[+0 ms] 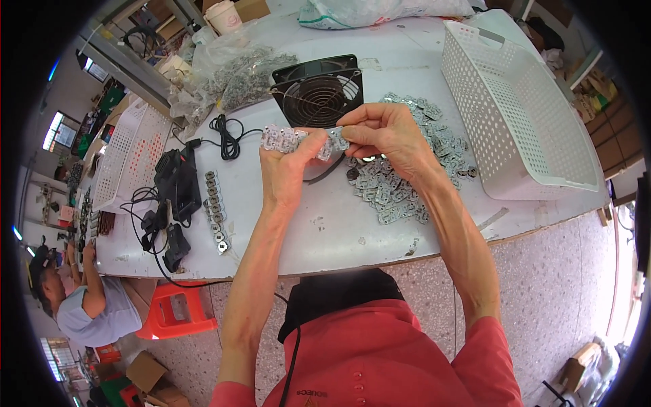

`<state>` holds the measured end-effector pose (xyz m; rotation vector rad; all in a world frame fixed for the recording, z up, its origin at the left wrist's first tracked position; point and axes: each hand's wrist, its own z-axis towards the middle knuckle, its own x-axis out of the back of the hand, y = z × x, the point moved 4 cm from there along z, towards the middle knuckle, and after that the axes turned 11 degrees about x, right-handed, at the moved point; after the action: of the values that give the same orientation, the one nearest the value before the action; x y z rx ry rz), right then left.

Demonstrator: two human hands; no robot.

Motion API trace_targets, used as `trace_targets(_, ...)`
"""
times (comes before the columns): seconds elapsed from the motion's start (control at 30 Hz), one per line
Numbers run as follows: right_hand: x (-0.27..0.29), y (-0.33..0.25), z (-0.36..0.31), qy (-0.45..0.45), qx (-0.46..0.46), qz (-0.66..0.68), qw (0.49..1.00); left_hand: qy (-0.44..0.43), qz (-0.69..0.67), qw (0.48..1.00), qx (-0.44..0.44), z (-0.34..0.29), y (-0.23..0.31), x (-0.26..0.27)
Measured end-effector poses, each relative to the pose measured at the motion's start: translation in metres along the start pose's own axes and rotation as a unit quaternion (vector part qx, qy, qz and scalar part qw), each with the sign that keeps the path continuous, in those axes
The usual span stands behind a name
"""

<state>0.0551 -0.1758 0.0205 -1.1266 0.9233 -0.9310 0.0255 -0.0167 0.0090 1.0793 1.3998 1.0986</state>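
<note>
In front of the black fan, my left hand (285,175) is closed around a row of small silver metal plates (280,138) held above the table. My right hand (392,138) pinches the plate at the row's right end between thumb and fingers. Below and beside my right hand spreads a loose heap of similar silver metal plates (388,195). On the table left of my left forearm lies a separate line of small metal pieces with dark round parts (215,214). A dark strip-like piece (327,169) shows under my hands; its kind is unclear.
The square black fan (316,91) stands behind my hands. A white perforated basket (502,122) stands at right, another basket (129,159) at left. Black power adapters (178,186) with cables lie left. Plastic bags of metal parts (247,78) sit behind. Another person (98,305) sits far left, near an orange stool (178,312).
</note>
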Motion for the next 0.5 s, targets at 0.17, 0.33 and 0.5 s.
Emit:
trace_targets(0.17, 0.005, -0.004, -0.002, -0.012, 0.019, -0.027, 0.999, -0.011, 0.117, 0.993, -0.004, 0.0, 0.002, -0.012)
trace_targets(0.33, 0.022, -0.011, 0.001, 0.032, 0.033, -0.025, 0.999, 0.0, 0.136, 0.991, -0.004, 0.006, 0.009, -0.023)
trace_targets(0.5, 0.046, -0.015, 0.005, 0.173, 0.084, -0.011, 0.981, -0.078, 0.258, 0.963, 0.013, 0.003, -0.001, -0.039)
